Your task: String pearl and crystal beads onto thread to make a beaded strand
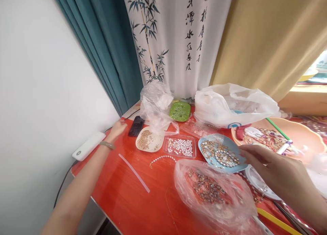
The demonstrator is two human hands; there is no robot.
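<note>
My left hand reaches far left across the red table, its fingers curled near the table's back edge beside a black phone; I see nothing in it. A green bangle sits on that wrist. My right hand hovers over the blue dish of gold and pearl beads, fingers loosely stretched toward it, nothing visibly held. A clear bag of brown beads lies just below that hand. A short pearl strand lies on the table.
A cream dish of gold beads, a clear tray of pearls, a green dish, white plastic bags, a peach bowl of trinkets and a white power bank crowd the table. Curtains hang behind.
</note>
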